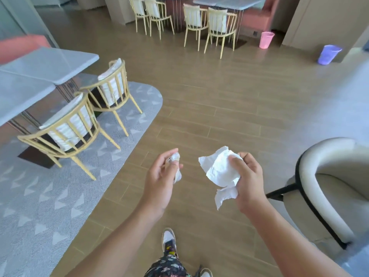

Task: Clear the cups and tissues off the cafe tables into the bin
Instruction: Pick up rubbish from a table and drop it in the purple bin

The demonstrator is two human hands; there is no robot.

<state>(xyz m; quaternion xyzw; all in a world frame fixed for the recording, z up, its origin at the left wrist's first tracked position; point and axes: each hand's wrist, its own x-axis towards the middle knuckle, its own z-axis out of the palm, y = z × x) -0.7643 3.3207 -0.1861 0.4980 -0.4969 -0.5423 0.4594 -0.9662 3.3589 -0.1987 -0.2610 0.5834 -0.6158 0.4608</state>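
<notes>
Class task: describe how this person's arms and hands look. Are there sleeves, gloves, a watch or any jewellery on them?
Both forearms are bare as far up as the frame shows; no sleeves come into view. The left hand and right hand wear no gloves, and no watch, bracelet or ring shows on either wrist or the visible fingers.

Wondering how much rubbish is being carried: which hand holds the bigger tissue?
The right hand grips the bigger tissue, a wide crumpled sheet with a loose tail hanging; the left hand pinches only a small wad.
</notes>
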